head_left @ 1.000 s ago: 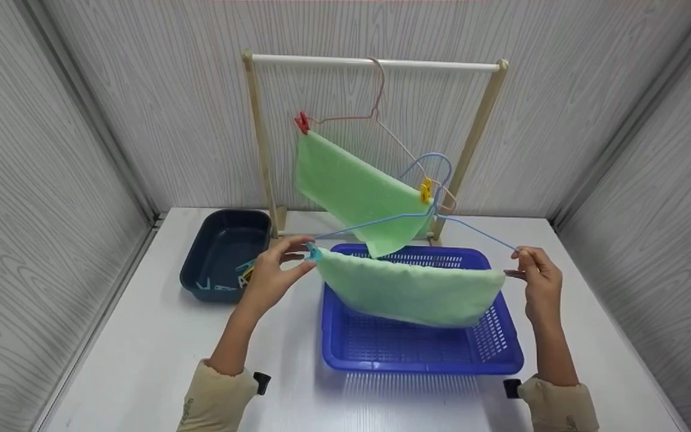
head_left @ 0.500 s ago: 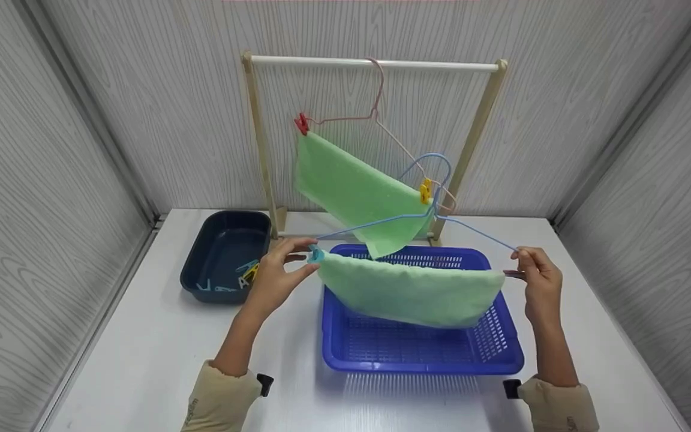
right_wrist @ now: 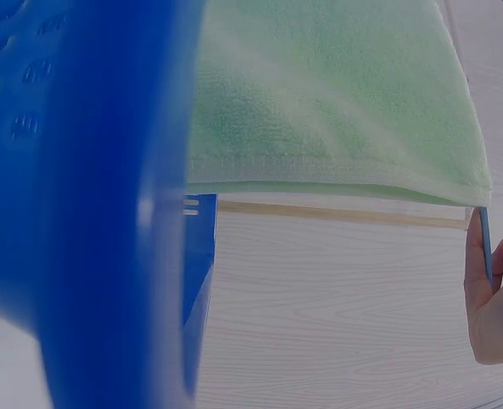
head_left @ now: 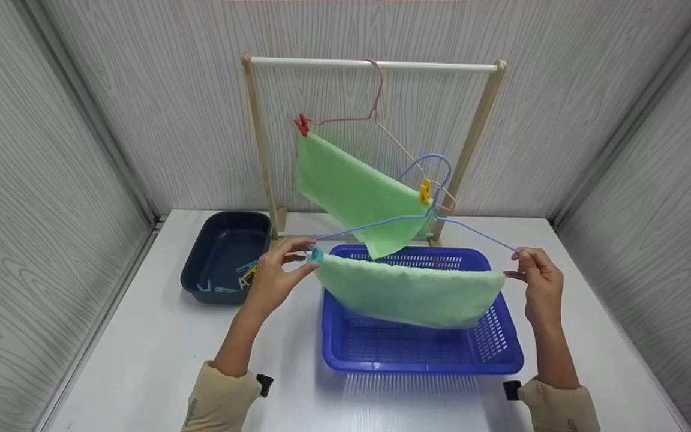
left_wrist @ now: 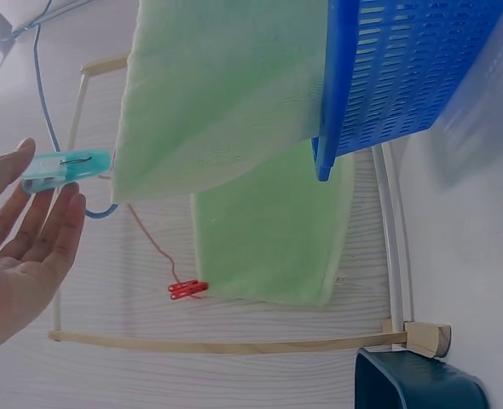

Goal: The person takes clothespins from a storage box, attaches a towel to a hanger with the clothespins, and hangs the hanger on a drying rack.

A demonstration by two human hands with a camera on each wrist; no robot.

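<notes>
My left hand pinches a light blue clothespin between thumb and fingers, at the left corner of a pale green towel. That towel hangs folded over the lower bar of a blue hanger, whose hook points up. My right hand grips the hanger's right end, just beyond the towel's right edge. Below the towel sits a blue basket. Behind it, a second green towel hangs aslant from a pink hanger, with a red clothespin and a yellow clothespin at its corners.
A wooden rack with a white rod carries the pink hanger at the back. To the left stands a dark blue tub with several clothespins in it. Patterned wall panels close in the white table.
My left hand and its clothespin have shifted slightly right, onto the towel's left corner, then stay nearly still. The right hand holds its place.
</notes>
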